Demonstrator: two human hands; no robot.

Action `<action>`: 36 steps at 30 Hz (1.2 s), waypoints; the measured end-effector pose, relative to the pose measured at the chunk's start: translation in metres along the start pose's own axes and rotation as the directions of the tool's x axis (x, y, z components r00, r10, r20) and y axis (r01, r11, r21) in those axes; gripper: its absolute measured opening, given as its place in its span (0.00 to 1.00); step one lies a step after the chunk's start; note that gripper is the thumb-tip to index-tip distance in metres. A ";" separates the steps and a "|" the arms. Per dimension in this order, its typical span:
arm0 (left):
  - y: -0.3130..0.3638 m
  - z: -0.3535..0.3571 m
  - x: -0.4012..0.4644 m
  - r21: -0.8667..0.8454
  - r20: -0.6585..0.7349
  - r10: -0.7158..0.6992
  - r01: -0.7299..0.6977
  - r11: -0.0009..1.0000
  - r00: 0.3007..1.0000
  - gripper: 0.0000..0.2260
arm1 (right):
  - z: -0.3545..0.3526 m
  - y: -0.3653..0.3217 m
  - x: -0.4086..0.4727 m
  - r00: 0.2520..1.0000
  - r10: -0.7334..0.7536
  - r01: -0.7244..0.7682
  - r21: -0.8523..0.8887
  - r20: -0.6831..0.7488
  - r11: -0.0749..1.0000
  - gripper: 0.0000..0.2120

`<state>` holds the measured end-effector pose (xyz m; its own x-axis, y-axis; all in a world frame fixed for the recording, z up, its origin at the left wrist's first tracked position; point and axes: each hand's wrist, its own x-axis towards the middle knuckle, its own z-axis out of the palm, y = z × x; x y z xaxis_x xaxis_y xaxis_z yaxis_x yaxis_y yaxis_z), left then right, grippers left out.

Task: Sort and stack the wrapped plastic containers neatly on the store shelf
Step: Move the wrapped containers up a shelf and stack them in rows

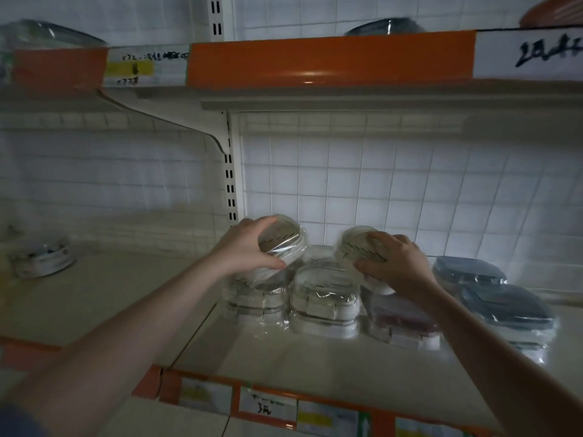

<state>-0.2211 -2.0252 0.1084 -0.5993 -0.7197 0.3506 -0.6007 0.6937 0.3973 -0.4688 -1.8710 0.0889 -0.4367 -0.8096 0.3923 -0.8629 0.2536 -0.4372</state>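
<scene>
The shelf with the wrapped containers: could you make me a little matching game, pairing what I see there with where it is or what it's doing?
Things
1. left hand
2. right hand
3. dark-lidded stack
4. lone round container

Places or states
A. far left on the neighbouring shelf
B. far right of the group
C. grips the tilted container on the left
D. grips the tilted container on the right

Pairs: 1-C, 2-D, 3-B, 4-A

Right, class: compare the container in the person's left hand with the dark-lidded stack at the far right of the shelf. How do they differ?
The container in the left hand is pale and clear; the dark-lidded stack has dark blue-grey lids. The held container is tilted, gripped by the left hand above other containers; the stack rests flat on the shelf, untouched. Both are wrapped in shiny clear film.
</scene>
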 end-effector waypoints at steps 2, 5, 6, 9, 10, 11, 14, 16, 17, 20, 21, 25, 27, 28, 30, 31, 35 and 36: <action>-0.003 -0.001 0.011 0.021 0.004 -0.013 0.013 1.000 1.000 0.41 | 0.001 0.001 0.020 0.999 -0.024 0.024 0.000 0.035 1.000 0.31; -0.008 -0.003 0.026 0.037 0.037 -0.054 0.052 0.998 0.998 0.41 | 0.005 0.001 0.047 0.995 -0.061 0.061 0.003 0.080 0.998 0.31; -0.011 -0.003 0.031 0.042 0.054 -0.068 0.066 0.997 0.996 0.42 | 0.007 0.001 0.054 0.992 -0.072 0.072 0.002 0.099 0.997 0.31; -0.021 -0.003 0.045 0.064 0.108 -0.088 0.082 0.995 0.990 0.42 | 0.014 -0.003 0.071 0.983 -0.100 0.102 -0.005 0.155 0.995 0.32; -0.025 -0.004 0.050 0.067 0.129 -0.088 0.080 0.995 0.988 0.42 | 0.017 -0.004 0.076 0.980 -0.107 0.111 -0.011 0.170 0.994 0.32; -0.029 -0.004 0.055 0.070 0.150 -0.089 0.079 0.994 0.985 0.42 | 0.019 -0.005 0.080 0.977 -0.112 0.117 -0.016 0.182 0.993 0.32; -0.041 -0.003 0.069 0.065 0.207 -0.079 0.067 0.996 0.975 0.43 | 0.027 -0.007 0.091 0.972 -0.123 0.125 0.004 0.200 0.992 0.32; -0.048 -0.001 0.078 0.048 0.245 -0.063 0.053 0.997 0.967 0.43 | 0.031 -0.008 0.097 0.966 -0.130 0.131 0.012 0.225 0.991 0.32; -0.050 0.000 0.082 0.050 0.262 -0.052 0.040 0.998 0.964 0.43 | 0.032 -0.007 0.100 0.963 -0.137 0.137 0.013 0.233 0.990 0.32; -0.057 0.005 0.092 0.050 0.310 -0.014 -0.002 0.999 0.951 0.42 | 0.034 -0.003 0.107 0.957 -0.159 0.158 0.026 0.243 0.987 0.32; -0.058 0.007 0.095 0.046 0.321 0.000 -0.015 0.999 0.947 0.41 | 0.034 -0.001 0.108 0.955 -0.161 0.158 0.035 0.251 0.987 0.31; -0.065 0.009 0.101 0.023 0.378 0.045 -0.058 0.998 0.925 0.41 | 0.030 0.000 0.106 0.933 -0.196 0.194 0.039 0.302 0.980 0.30; -0.069 0.010 0.104 0.018 0.406 0.058 -0.072 0.997 0.912 0.42 | 0.031 -0.001 0.106 0.915 -0.215 0.206 0.064 0.341 0.977 0.30; -0.071 0.011 0.106 0.026 0.422 0.065 -0.084 0.996 0.904 0.42 | 0.034 -0.001 0.106 0.905 -0.225 0.208 0.086 0.360 0.974 0.30; -0.076 0.014 0.110 0.072 0.456 0.086 -0.133 0.989 0.886 0.42 | 0.040 -0.001 0.108 0.886 -0.245 0.208 0.135 0.394 0.969 0.30; -0.078 0.016 0.112 0.097 0.469 0.100 -0.164 0.982 0.877 0.42 | 0.044 0.000 0.110 0.877 -0.255 0.209 0.154 0.407 0.966 0.30; -0.080 0.014 0.111 0.139 0.472 0.131 -0.221 0.965 0.872 0.39 | 0.051 0.002 0.115 0.859 -0.269 0.196 0.205 0.436 0.959 0.31; -0.079 0.013 0.110 0.156 0.457 0.146 -0.240 0.958 0.877 0.37 | 0.052 0.002 0.116 0.864 -0.272 0.196 0.215 0.423 0.957 0.30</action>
<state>-0.2462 -2.1590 0.1044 -0.8552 -0.5177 -0.0221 -0.5139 0.8420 0.1642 -0.5080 -1.9913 0.0915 -0.0349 -0.9927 0.1154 -0.8566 -0.0298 -0.5151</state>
